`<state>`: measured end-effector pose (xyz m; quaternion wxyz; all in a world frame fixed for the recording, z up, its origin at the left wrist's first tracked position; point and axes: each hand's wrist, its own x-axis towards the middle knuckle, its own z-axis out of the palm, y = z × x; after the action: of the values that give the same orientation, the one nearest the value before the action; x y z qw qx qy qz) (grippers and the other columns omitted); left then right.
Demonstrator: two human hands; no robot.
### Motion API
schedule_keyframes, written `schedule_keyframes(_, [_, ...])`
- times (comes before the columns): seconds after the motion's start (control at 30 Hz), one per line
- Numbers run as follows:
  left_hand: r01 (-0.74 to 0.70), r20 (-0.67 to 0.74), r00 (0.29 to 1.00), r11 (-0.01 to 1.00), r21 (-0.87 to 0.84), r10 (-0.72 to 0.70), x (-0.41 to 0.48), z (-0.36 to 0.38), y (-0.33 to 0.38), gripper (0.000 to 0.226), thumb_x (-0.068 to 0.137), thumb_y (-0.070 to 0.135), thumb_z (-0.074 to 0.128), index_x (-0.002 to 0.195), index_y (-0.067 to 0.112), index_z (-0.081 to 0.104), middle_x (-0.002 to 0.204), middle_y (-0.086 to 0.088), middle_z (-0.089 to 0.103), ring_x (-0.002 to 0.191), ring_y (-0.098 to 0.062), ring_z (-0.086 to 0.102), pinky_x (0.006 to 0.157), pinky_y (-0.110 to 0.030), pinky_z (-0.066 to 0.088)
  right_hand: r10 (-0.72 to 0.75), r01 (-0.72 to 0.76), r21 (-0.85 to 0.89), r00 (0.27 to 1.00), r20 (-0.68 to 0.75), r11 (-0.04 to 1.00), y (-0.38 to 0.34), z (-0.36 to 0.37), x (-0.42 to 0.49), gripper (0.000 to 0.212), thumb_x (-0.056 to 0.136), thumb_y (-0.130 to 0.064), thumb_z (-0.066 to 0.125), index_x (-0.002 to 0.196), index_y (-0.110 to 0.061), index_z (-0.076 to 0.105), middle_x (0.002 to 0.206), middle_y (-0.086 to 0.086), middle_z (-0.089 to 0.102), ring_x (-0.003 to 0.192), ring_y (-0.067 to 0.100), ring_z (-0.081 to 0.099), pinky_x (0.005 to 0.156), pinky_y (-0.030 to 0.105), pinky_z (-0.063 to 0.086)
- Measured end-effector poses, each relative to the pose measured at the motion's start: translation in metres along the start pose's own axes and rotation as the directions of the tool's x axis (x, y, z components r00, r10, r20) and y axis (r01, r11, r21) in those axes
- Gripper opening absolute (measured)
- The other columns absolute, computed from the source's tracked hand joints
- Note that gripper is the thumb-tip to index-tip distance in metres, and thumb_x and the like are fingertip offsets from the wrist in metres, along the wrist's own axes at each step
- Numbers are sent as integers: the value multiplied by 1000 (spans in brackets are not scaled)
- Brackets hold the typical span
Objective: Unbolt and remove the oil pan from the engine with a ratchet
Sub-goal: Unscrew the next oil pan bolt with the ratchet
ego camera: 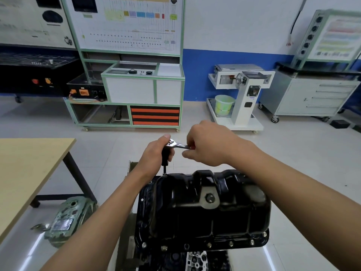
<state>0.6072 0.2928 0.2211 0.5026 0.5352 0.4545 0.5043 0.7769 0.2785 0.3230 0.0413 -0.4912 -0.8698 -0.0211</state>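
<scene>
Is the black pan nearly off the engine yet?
Not yet. The pan still sits on the engine, several bolts showing along its near edge. The left hand steadies the ratchet at a far corner; the right hand grips its handle. Remaining bolts and lifting are left.

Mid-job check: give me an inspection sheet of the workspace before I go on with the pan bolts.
Surface: oil pan sits on the engine, above a tiled floor.
Job's things: ratchet stands at the pan's far left corner; bolts sit in the near flange.
Clutter: grey-green casting low at left, beside a wooden table.
Hands: left hand grips the ratchet's black extension; right hand grips its handle.
Cables: black cable hangs on the far wall.
Surroundings: training board, green bucket, drawer cabinet.
</scene>
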Motion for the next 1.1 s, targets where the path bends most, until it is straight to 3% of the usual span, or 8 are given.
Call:
schedule_keyframes(0.1, [2,-29,1000,1000,30,-1,1,1,-2,47,79,65,48,55,28,63,57,-1,59,58,-19,50,63,-32,40,-22,19,66,998,51,998,-22,-4,-11,31,82,-52,65,75,-22,64,67,-5,47,83,24,59,57,31,37])
schedule_keyframes(0.23, [-2,-47,999,1000,24,3,-1,3,-3,47,87,51,45,48,29,57,50,10,53,47,-6,50,50,-16,41,-76,63,145,994,83,987,-47,7,-17,42,85,-51,61,59,-25,39,65,-6,42,76,23,54,50,27,26])
schedule_keyframes(0.43, [-25,14,1000,1000,3,25,-3,-6,0,45,86,56,47,57,27,64,62,-6,61,64,-25,50,68,-39,39,-21,10,82,992,126,997,-30,-6,-7,37,76,-46,74,61,-18,57,60,-5,54,66,18,58,52,28,40])
schedule_keyframes(0.63, [-77,146,987,991,108,61,-6,-13,5,50,85,60,43,69,18,66,75,-9,67,68,-28,52,73,-47,43,37,-24,-101,991,130,995,-5,-15,14,8,81,-26,76,89,-22,76,82,1,65,80,25,64,67,34,56])
schedule_keyframes(0.7, [-90,164,984,990,110,71,-8,-14,5,51,86,58,43,69,16,67,76,-9,67,71,-29,52,74,-47,44,32,-25,-111,998,55,994,1,-10,26,14,84,-16,70,92,-25,77,87,2,69,83,26,64,70,37,57])
schedule_keyframes(0.9, [-74,147,987,994,85,61,-9,-9,9,48,88,55,42,65,19,64,70,-8,60,70,-27,46,70,-43,38,-17,43,143,984,-175,989,7,25,43,29,96,-13,55,120,-21,70,123,-5,68,110,25,51,92,41,46])
schedule_keyframes(0.97, [-58,110,993,995,76,50,-8,-9,8,48,92,49,37,62,21,62,68,-8,58,69,-25,47,71,-44,37,-36,71,164,978,-204,984,8,30,39,25,96,-12,53,114,-13,70,120,-2,69,106,25,49,90,42,45])
schedule_keyframes(1.1, [-31,52,998,994,101,26,-10,-2,8,47,84,58,39,59,26,62,66,-4,59,69,-22,48,67,-37,39,44,-25,101,979,-198,995,12,24,24,14,92,-18,53,87,-15,67,86,3,67,87,28,56,70,40,51])
